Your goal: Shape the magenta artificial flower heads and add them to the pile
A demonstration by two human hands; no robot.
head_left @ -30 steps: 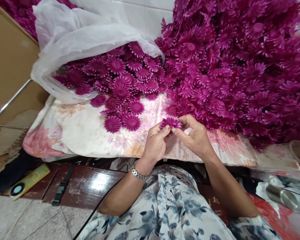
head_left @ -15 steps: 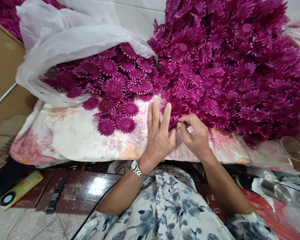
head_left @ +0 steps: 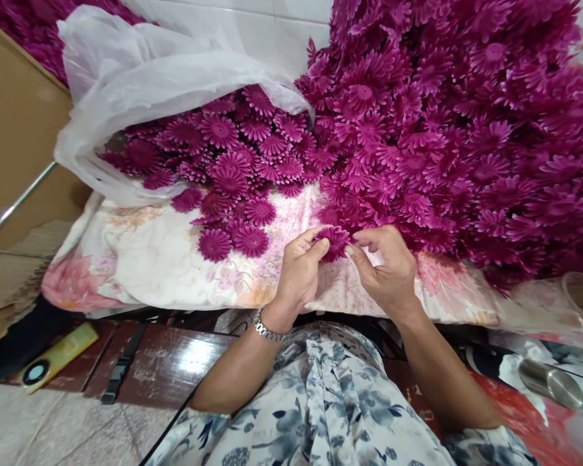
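A purple artificial flower (head_left: pixel 334 243) with layered petals is held above the cloth, in front of me. My left hand (head_left: pixel 298 265), a metal watch on its wrist, grips this flower at the left edge between thumb and fingers. At the opposite edge, my right hand (head_left: pixel 386 268) has its thumb and forefinger pinched on the petals. Just beyond my hands lies a large heap of similar flowers (head_left: pixel 418 162). A smaller group of flower heads (head_left: pixel 230 178) lies to the left, partly inside a white plastic bag (head_left: pixel 92 97).
Floral cloth (head_left: pixel 150 259) covers the work surface. Cardboard (head_left: pixel 19 116) stands at the left. Below the front edge are a dark red wooden bench (head_left: pixel 170 362), a black buckle strap (head_left: pixel 119 369), a yellow object (head_left: pixel 61 356) and, at right, a metal cup (head_left: pixel 551 382).
My left hand has gone from spread fingers to gripping the flower, which now shows face up between my hands. My right hand stays pinched. The view has shifted slightly.
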